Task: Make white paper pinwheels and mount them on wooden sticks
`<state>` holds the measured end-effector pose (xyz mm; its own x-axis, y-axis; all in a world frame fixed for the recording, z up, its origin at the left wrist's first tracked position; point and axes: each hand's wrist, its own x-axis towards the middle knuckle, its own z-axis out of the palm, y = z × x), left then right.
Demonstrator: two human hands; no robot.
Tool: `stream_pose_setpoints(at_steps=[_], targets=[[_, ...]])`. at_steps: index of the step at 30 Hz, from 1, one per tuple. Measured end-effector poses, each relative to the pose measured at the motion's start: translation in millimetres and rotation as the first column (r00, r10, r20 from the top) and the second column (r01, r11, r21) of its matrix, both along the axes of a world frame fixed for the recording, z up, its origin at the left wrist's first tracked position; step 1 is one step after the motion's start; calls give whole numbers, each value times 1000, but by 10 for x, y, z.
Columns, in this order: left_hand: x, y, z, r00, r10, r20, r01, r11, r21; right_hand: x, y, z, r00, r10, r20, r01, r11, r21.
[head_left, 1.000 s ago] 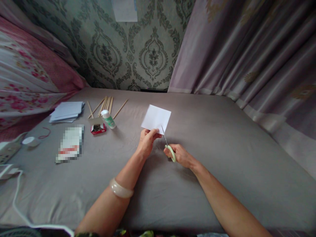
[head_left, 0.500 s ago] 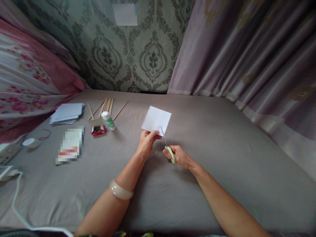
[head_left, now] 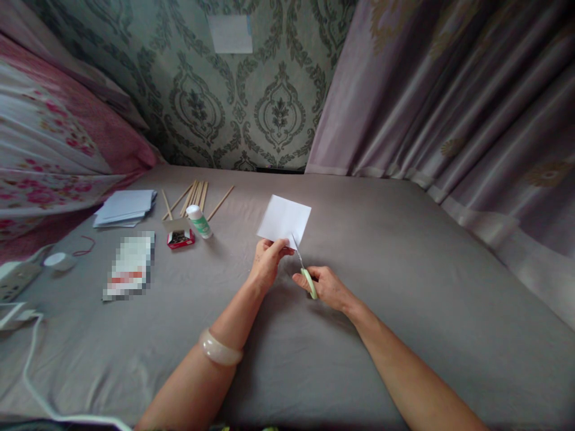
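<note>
A flat, squarish sheet of white paper (head_left: 284,216) is being held apparently just above the grey cloth-covered surface (head_left: 413,269), its near edge being pinched between the thumb and fingers of the left hand (head_left: 268,263). Over its near right part, the slim metal blades of the pale-green-handled scissors (head_left: 308,284) are being kept, the handles being clamped in the right hand (head_left: 330,287). Compared with a second ago, the right hand is being eased slightly leftward and the handle is being shown more edge-on, while the sheet is being held nearly steady. The cutting is seemingly being advanced only slightly; no severed piece is being seen. Farther left, pale wooden sticks (head_left: 194,199) are being left untouched.
</note>
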<state>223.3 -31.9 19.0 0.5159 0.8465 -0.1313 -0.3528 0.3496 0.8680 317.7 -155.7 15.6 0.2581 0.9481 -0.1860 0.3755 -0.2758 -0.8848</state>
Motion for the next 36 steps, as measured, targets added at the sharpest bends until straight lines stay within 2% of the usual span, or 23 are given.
stream_pose_setpoints(at_steps=[10,17,21,27,36], targets=[[0,-10,22,999,7,32,-7,1000,-9,-11,6,-2,999,-18,43,17,1000,17],[1,12,-20,1000,-1,10,1,1000,22,-3,17,-30,998,-37,56,36,999,16],[-7,-4,-11,999,-43,-7,43,997,60,-15,20,-3,998,-58,25,58,998,0],[-11,-101,48,995,-92,-35,95,991,97,-17,20,12,995,-101,17,100,994,50],[2,-148,3,992,-123,-36,126,987,100,-3,13,-15,992,-121,29,119,991,63]])
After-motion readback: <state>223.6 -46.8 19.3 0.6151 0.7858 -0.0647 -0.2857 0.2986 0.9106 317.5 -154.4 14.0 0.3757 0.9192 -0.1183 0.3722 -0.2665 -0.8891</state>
